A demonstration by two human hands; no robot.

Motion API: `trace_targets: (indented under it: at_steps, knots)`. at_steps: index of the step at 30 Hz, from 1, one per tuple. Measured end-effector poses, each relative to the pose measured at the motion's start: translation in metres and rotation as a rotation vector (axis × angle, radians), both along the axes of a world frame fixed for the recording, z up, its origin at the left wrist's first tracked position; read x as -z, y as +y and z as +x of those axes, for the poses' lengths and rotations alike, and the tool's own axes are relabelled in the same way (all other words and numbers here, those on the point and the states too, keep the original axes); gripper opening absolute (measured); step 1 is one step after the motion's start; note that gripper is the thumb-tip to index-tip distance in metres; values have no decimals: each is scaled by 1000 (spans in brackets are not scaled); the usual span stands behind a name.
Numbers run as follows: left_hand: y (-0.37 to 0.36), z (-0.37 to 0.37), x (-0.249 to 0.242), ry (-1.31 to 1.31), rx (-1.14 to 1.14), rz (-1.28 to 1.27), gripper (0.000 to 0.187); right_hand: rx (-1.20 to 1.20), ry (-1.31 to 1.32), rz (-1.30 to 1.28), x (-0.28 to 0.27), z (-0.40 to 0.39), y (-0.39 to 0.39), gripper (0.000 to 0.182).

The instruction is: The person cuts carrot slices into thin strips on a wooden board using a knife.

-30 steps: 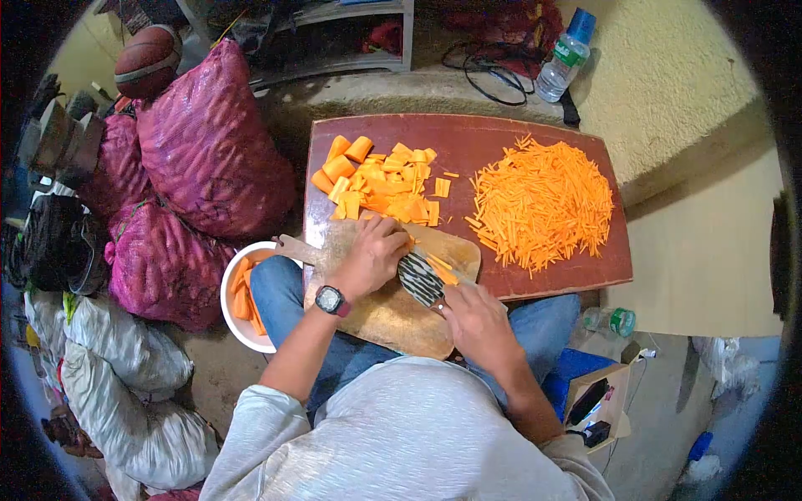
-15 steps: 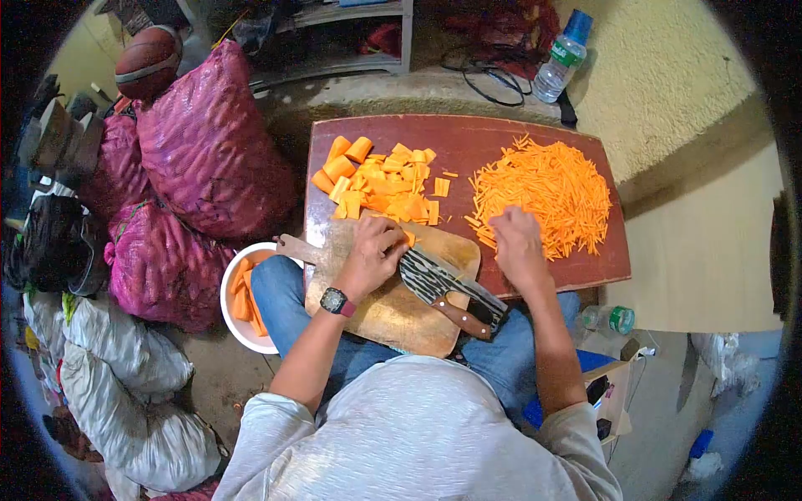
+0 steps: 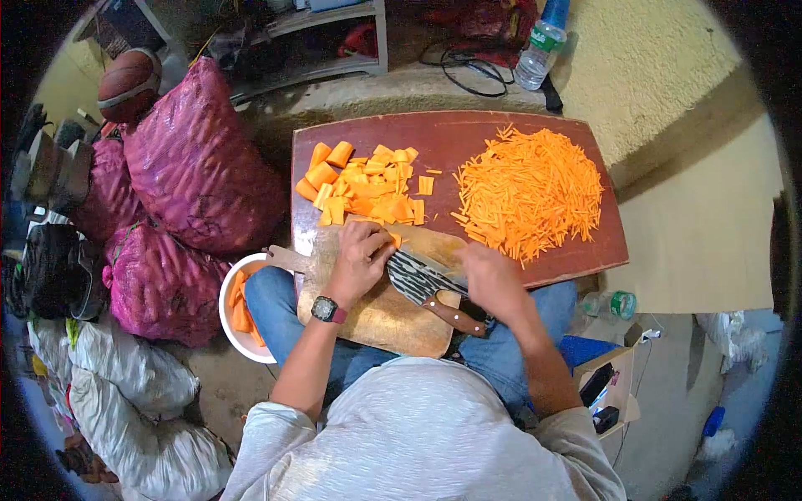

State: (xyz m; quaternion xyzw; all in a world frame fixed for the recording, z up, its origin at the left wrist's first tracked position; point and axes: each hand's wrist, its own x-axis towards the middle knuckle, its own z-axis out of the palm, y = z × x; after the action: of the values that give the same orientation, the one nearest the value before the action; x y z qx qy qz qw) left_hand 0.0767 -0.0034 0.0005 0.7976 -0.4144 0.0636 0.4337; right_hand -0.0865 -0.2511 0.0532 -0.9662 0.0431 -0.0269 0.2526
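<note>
My left hand (image 3: 357,263) is closed on a small orange carrot piece (image 3: 395,240), pressing it on the wooden cutting board (image 3: 376,321). Beside it lies a kitchen knife with a black-and-white striped blade (image 3: 415,278) and a brown riveted handle (image 3: 455,317). Just right of the blade hovers my right hand (image 3: 494,282), fingers loosely bent, with nothing visible in it; its fingertips are slightly blurred. Carrot chunks and slices (image 3: 368,188) lie beyond the board, and a large heap of carrot strips (image 3: 530,196) lies to the right.
A red-brown table (image 3: 443,134) bears the carrots. White basin (image 3: 227,313) with carrot pieces stands left of my knee. Pink mesh sacks (image 3: 196,159), a basketball (image 3: 129,86) and white sacks (image 3: 138,426) crowd the left. A plastic bottle (image 3: 535,63) stands behind the table.
My right hand has moved from the edge of the strip heap down and left to beside the knife. My left hand stays on the carrot piece. The view has shifted slightly.
</note>
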Motion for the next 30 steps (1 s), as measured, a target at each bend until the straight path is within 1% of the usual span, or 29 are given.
trace_targets:
  at_steps: [2, 3, 4, 6, 7, 9, 10, 12, 15, 19, 22, 24, 25, 27, 28, 30]
  knots:
    - [1, -1, -2, -13, 5, 57, 16, -147, -91, 29, -20, -10, 31, 21]
    - [1, -1, -2, -12, 4, 60, 16, -138, -71, -6, -32, -15, 40, 26]
    - [1, -2, -1, -24, -3, 53, 16, -140, -72, -1, -27, -22, 42, 26]
    - [2, -4, -2, -40, -12, 49, 16, -191, -46, -3, -16, -37, 41, 32]
    - [2, -5, -4, -38, -15, 55, 17, -191, -48, -1, -18, -44, 45, 32]
    - [1, -5, -5, -35, -13, 56, 17, -230, 46, -20, -29, -57, 50, 42]
    - [2, -5, -5, -32, -3, 61, 18, -225, 48, -24, -28, -63, 53, 42]
    - [1, -5, -6, -24, 10, 63, 18, -199, 64, -83, -26, -69, 57, 54]
    - [1, -4, -6, -9, 1, 70, 19, -224, 124, -118, -17, -69, 56, 59]
    - [2, -1, 0, -5, -7, 47, 22, -235, 154, -142, -14, -67, 56, 59]
    - [2, -1, -1, -4, 8, 60, 24, -192, 140, -87, -17, -68, 52, 54]
    - [3, -1, 0, -15, 20, 64, 24, -121, 151, 116, -27, -68, 43, 50]
    - [3, -2, 1, -33, 10, 89, 25, -116, 151, 115, -31, -70, 39, 50]
    - [1, 0, 2, -56, 7, 109, 25, -37, 69, 296, -36, -71, 31, 44]
    - [0, 0, 3, -76, -6, 119, 26, -30, 65, 294, -37, -70, 29, 44]
    - [-1, -2, 3, -95, -12, 127, 28, 74, 116, 548, -37, -69, 26, 45]
